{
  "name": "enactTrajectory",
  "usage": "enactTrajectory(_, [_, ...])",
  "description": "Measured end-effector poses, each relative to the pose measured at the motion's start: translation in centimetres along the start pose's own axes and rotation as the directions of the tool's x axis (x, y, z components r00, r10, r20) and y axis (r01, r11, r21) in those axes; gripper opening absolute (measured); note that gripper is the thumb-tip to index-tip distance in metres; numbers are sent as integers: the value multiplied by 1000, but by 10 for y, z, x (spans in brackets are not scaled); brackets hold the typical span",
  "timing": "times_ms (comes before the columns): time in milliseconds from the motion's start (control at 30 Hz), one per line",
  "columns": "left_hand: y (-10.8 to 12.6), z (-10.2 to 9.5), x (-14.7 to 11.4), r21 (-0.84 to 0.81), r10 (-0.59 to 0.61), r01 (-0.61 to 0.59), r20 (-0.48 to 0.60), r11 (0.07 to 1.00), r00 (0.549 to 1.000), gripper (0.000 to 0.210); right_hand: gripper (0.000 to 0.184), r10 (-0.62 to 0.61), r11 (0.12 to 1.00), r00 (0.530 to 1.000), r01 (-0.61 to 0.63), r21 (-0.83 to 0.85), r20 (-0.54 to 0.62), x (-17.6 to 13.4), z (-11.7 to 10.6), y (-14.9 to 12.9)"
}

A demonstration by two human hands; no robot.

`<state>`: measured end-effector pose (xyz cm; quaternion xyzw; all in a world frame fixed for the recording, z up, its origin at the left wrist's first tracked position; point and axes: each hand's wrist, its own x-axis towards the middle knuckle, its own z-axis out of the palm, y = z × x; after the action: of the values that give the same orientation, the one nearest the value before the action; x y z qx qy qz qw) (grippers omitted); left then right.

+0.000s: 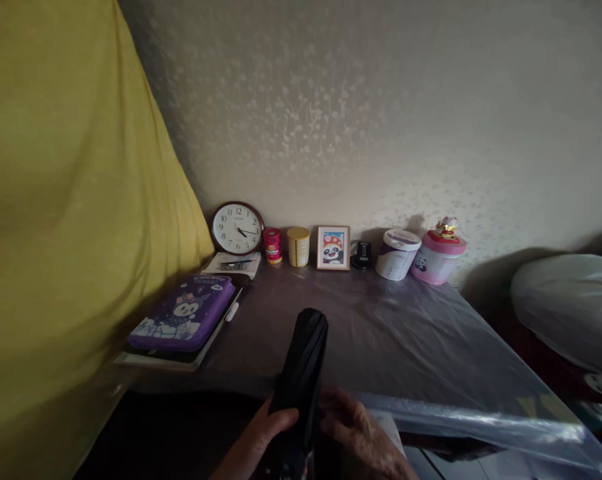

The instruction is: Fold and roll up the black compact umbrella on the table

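Note:
A black folded umbrella is held up at a tilt in front of the table's near edge, its top leaning away and slightly right. My left hand is wrapped round its lower part, the thumb lying across the fabric. On the umbrella's right side is my right hand, its fingers curled in close to the cloth. What those fingers pinch, if anything, is hidden in the dark. The umbrella's lower end runs toward the bottom of the view and is hard to make out.
A plastic-covered table stands against the wall. On its left a purple zip case lies on books. Along the back are a clock, a red can, a yellow tub, a panda picture frame and two lidded tubs.

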<state>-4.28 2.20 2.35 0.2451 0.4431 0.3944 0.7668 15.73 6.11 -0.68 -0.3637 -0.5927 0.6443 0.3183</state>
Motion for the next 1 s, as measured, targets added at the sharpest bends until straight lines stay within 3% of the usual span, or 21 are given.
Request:
enactTrajectory(133, [-1, 0, -1, 10, -18, 18, -21, 1000, 1000, 38, 23, -160, 980, 986, 153, -125, -45, 13, 17, -8])
enactTrajectory(233, [1, -1, -3, 2, -32, 32, -11, 999, 999, 38, 12, -172, 979, 974, 152, -136, -146, 19, 19, 2])
enactTrajectory(367, [7, -1, -4, -26, 1, -1, -4, 1000, 1000, 40, 17, -58, 985, 994, 72, 155, -88, 17, 16, 12])
enactTrajectory(500, [11, 1, -5, -39, 15, -14, 19, 999, 1000, 34, 15, 18, 905, 1000, -12, 425, -11, 9, 11, 13])
enactTrajectory(700, [9, 0, -5, -8, -12, 12, -39, 1000, 999, 37, 22, 56, 833, 994, 2, 553, -89, 3, 5, 12])
enactTrajectory(833, [10, 1, -5, -24, 16, -17, -20, 1000, 1000, 45, 23, -5, 902, 979, 93, 421, -206, 4, 4, -2])
enactTrajectory(1000, [6, -3, 2, 27, -38, 39, -60, 999, 998, 50, 14, -220, 972, 953, 232, 35, -208, 7, -2, -22])
